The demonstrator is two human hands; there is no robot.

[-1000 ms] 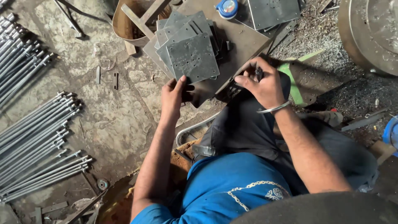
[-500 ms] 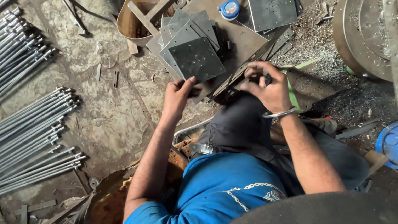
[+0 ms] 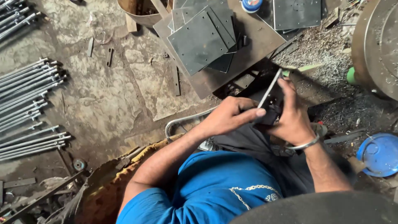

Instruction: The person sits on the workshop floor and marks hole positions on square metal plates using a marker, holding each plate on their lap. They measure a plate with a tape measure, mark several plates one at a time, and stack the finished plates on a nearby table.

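Fingers (image 3: 253, 114) of the left hand (image 3: 230, 118) are pinching the thin metal strip (image 3: 269, 88) at its lower end; right hand (image 3: 292, 118) is clamping it too; strip is slanting up-right, away from both.

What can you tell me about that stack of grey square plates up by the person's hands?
The stack of plates looks like dull grey sheet metal, flat and square, with small holes near the corners. Several lie fanned loosely, corners askew, the top one tilted diamond-wise. They rest on a larger rusty brown plate above both hands; neither hand touches them.
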